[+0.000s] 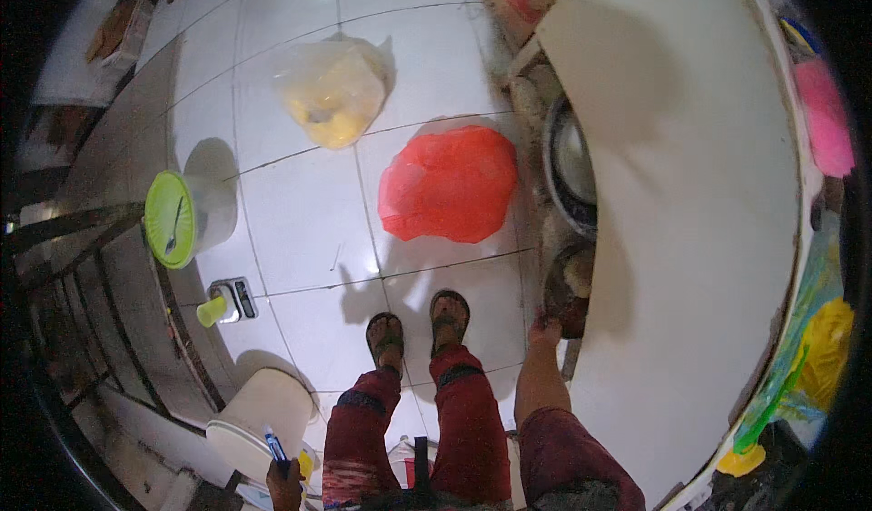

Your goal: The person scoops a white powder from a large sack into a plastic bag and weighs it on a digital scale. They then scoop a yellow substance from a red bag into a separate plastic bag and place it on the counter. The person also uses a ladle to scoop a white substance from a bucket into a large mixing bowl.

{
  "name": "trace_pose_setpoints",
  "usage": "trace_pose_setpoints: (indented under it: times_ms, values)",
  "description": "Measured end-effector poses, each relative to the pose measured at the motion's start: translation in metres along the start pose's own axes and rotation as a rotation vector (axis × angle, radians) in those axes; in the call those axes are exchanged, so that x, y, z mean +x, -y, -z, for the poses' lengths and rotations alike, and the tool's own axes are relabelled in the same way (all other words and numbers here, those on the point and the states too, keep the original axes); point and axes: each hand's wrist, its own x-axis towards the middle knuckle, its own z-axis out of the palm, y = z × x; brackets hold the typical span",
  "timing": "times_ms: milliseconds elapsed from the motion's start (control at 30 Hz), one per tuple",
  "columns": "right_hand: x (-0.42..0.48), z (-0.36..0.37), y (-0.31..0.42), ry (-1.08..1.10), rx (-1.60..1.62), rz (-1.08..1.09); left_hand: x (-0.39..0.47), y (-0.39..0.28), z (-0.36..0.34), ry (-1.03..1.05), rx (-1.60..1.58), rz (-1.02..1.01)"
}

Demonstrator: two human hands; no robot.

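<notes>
At the bottom left my left hand (285, 485) grips a slim blue pen-like item (275, 447), above the lid of a white bucket (266, 409). My right arm reaches forward beside the white tabletop. My right hand (547, 328) is in shadow at the table's edge, next to a dark round thing (567, 283) with something pale on it; its fingers are hard to make out. On the tiles before my feet lies a red plastic bag (449, 184). Beyond it is a clear plastic bag (334, 95) with yellow contents.
A digital scale (240, 300) and a small yellow-green cup (212, 311) are at the left. Behind them stands a tub with a green lid (163, 228) and a spoon on top. The tabletop (695, 238) fills the right; a metal basin (572, 163) is partly under it. Metal railing runs along the left.
</notes>
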Motion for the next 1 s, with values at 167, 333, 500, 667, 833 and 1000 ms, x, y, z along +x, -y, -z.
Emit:
trace_pose_setpoints:
  times_ms: [167,333,500,667,833,1000]
  values:
    - [-0.027,0.029,0.003,0.047,0.107,-0.185,-0.001,-0.011,0.005,0.159,0.186,-0.024]
    - [-0.077,0.067,-0.007,0.485,-0.971,0.293,-0.001,-0.036,-0.007,0.084,-0.129,0.007]
    - [-0.176,0.030,0.033,0.270,-0.312,-0.340,-0.019,-0.108,0.002,0.143,-0.220,-0.165]
    - [-0.315,-0.047,0.109,0.894,-0.712,-0.246,-0.056,-0.224,0.019,0.098,-0.178,-0.610]
    - [-0.439,-0.099,0.190,1.153,-1.056,-0.096,-0.112,-0.300,0.068,-0.131,-0.314,-0.936]
    - [-0.543,-0.156,0.229,1.548,-1.182,0.112,-0.153,-0.303,0.140,-0.386,-0.408,-0.798]
